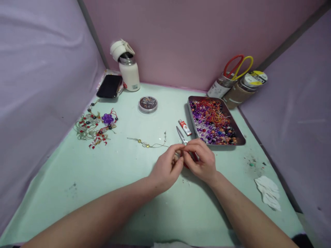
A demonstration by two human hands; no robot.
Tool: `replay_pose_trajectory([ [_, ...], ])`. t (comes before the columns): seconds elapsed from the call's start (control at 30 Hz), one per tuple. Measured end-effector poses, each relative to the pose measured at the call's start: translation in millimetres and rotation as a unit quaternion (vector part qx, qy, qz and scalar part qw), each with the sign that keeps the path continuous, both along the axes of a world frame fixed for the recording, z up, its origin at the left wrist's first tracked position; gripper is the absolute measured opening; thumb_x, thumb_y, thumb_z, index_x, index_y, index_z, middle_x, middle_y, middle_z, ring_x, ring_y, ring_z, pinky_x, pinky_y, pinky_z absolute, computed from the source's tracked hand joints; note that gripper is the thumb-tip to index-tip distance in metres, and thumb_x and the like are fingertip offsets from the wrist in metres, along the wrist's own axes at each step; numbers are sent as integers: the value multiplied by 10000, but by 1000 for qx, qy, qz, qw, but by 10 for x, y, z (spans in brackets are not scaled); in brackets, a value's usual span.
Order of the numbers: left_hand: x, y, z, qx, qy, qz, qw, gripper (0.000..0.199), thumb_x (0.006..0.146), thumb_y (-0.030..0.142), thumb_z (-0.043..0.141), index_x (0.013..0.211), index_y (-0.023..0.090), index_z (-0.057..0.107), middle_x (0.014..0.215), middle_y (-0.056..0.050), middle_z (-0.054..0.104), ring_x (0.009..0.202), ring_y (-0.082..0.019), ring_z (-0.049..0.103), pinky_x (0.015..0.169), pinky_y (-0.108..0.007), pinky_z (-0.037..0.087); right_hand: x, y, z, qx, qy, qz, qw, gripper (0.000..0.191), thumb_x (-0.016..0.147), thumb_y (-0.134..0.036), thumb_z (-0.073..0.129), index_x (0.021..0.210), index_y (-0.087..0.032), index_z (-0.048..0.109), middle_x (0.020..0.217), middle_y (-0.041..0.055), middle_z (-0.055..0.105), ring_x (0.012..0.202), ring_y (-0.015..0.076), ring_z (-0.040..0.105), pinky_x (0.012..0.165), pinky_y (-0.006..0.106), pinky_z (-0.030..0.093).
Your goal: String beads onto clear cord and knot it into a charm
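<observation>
My left hand (168, 167) and my right hand (201, 160) meet at the fingertips near the middle of the table. The left fingers pinch the end of a thin cord (157, 145) that runs left across the table. Yellow and clear beads (144, 144) are strung on it, with a loop at its far end. The right fingers are pinched together beside the left ones; what they hold is too small to make out. Scissors (181, 134) lie partly under my right hand, their blades pointing away. A red and white tube (184, 127) lies just beyond them.
A metal tray (240, 137) of beads and orange cord stands at the right, before two jars (222, 86) (239, 93). Beaded strings (90, 127) lie at the left. Farther back are a phone (110, 86), an open bottle (129, 74) and a round case (148, 104). A tissue (268, 192) lies right.
</observation>
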State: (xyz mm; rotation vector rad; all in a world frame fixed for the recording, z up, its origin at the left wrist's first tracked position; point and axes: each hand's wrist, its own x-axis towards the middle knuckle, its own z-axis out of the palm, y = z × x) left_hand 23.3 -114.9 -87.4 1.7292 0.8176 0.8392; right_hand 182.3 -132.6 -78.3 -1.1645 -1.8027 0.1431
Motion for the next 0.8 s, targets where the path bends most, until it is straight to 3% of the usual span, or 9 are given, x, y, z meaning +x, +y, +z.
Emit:
replay_pose_trajectory([
  [0.07,18,-24,-8,-84,-35,2,996,287,925,246,448,1210,219,473,883,-26,625,745,-125,585,705,-257,487,3,3,2,1,2,-2,1000,173,793,-40,595,876,-192,590,831,38,582,766,149,564,670,296,469],
  [0.17,28,12,-8,-124,-65,43,989,246,908,273,499,1147,216,509,830,-4,612,762,-124,583,716,-248,473,7,14,-4,1,7,-16,1000,174,791,-38,595,869,-194,591,815,36,580,770,155,563,678,304,465],
  [0.4,10,152,1,-50,-18,108,993,96,848,271,599,823,193,649,786,-5,624,761,-129,569,717,-247,443,11,37,-31,-10,15,-16,1000,152,794,-64,589,856,-202,586,811,35,592,777,164,569,685,308,474],
  [0.63,-16,193,15,-39,-7,119,992,133,843,301,605,784,189,648,765,-2,624,750,-132,563,706,-245,435,17,70,21,-16,25,-8,1000,105,816,-93,564,824,-197,566,790,37,586,766,165,555,695,319,469],
  [0.8,-23,220,18,-21,30,130,991,163,842,335,605,781,192,652,753,-2,614,698,-126,535,632,-235,411,291,121,245,-22,14,-64,998,79,842,-123,548,860,-192,582,842,46,602,819,169,564,734,320,468],
])
